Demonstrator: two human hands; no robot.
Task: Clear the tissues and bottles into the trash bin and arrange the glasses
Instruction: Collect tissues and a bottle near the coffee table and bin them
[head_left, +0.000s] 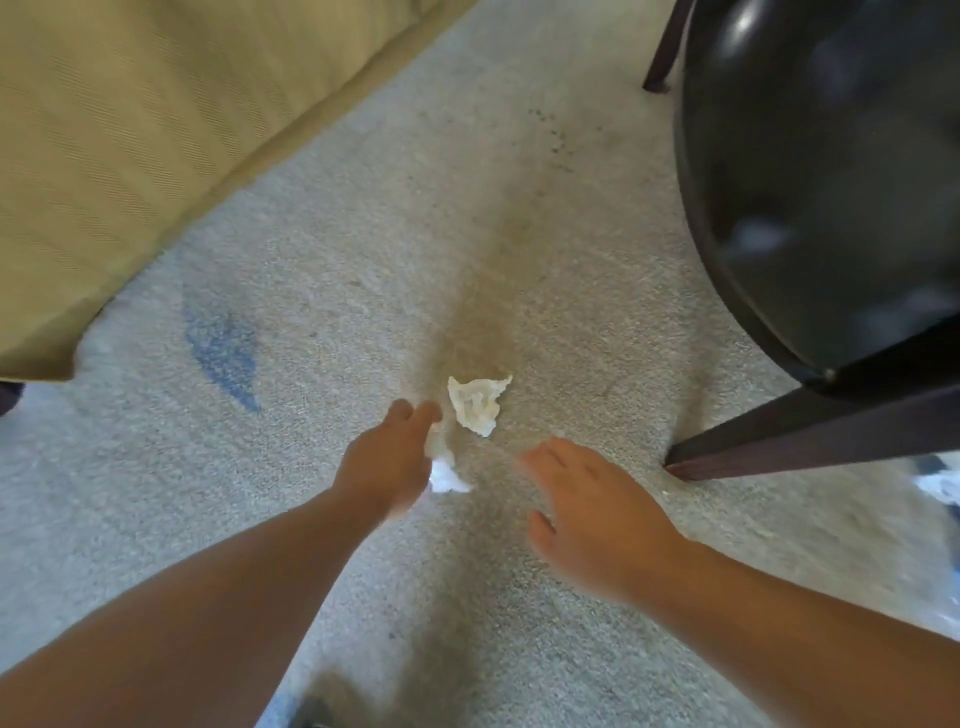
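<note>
A crumpled white tissue (478, 404) lies on the grey carpet in the middle of the view. My left hand (387, 460) reaches toward it from just below and left, fingertips nearly at its edge, and it holds a second white tissue (445, 480) that sticks out under the palm. My right hand (592, 514) hovers lower right of the lying tissue with fingers spread and nothing in it. No bottles, glasses or trash bin are in view.
A beige sofa (119, 135) fills the upper left. A dark glossy round table (831, 182) stands at the right, one leg (779, 447) meeting the carpet near my right hand. Something white (943, 486) lies at the right edge. A blue stain (223, 353) marks the carpet.
</note>
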